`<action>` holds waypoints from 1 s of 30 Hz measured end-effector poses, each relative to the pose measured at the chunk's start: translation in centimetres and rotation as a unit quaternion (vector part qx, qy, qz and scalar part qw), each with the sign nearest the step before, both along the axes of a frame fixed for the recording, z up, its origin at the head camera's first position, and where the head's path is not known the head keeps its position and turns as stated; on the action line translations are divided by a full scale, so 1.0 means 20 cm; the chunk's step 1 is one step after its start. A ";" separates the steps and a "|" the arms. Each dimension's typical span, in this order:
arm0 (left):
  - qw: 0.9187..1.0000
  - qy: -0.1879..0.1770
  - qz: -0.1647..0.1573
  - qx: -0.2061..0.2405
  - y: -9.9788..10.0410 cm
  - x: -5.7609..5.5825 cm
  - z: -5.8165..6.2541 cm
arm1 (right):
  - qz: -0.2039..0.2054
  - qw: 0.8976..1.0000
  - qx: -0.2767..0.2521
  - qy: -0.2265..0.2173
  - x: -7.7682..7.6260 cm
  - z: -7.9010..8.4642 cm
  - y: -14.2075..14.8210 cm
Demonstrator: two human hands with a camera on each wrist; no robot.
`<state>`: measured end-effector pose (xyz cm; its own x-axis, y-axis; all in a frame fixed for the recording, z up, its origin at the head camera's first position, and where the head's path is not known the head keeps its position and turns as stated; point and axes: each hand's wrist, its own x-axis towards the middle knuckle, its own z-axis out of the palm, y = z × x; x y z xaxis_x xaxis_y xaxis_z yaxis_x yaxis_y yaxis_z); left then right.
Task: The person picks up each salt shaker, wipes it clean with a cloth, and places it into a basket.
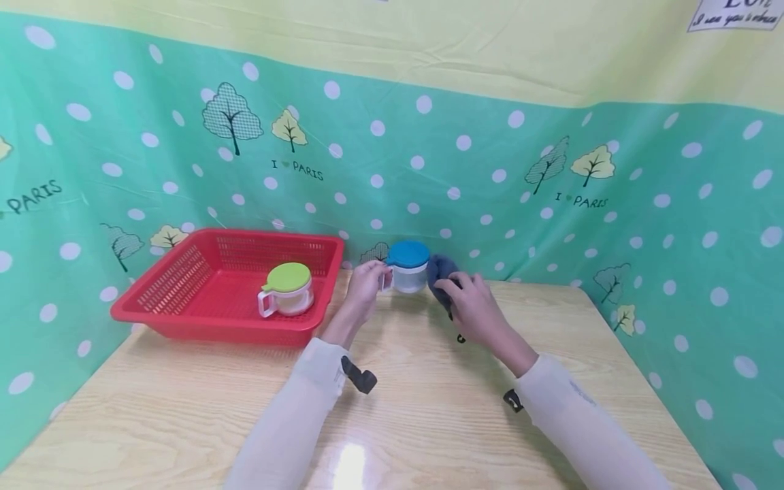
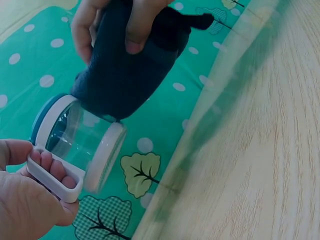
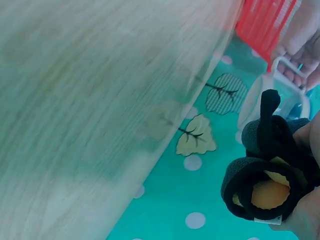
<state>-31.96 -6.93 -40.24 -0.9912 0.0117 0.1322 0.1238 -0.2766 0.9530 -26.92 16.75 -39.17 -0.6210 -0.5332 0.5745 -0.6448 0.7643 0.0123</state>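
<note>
My left hand (image 1: 365, 284) grips the white handle of a clear jar (image 1: 408, 279) with a blue lid, near the back of the table. In the left wrist view the jar (image 2: 82, 135) is tilted, its fingers hooked through the handle. My right hand (image 1: 479, 312) pinches a folded dark blue cloth (image 1: 439, 271) against the jar's right side. Black edging, a hanging loop and a yellowish inside show on the cloth (image 3: 234, 187) in the right wrist view. Some fingertips of the right hand are hidden behind the cloth.
A red plastic basket (image 1: 226, 329) stands at the left on the wooden table (image 1: 416, 408). Inside it sits a similar jar (image 1: 289, 299) with a green lid and white handle. A green dotted curtain (image 1: 392, 163) hangs behind the table and along its sides.
</note>
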 end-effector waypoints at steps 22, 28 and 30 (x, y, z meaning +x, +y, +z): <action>1.000 0.001 0.012 -0.007 0.02 0.00 0.01 | 0.055 0.996 0.065 -0.005 0.18 -0.02 -0.17; 1.000 0.002 0.015 -0.013 0.02 0.00 0.01 | 0.003 0.999 0.033 0.018 0.16 -0.03 -0.15; 1.000 0.004 0.016 -0.016 0.02 0.00 0.01 | -0.016 0.999 0.019 0.025 0.15 -0.03 -0.14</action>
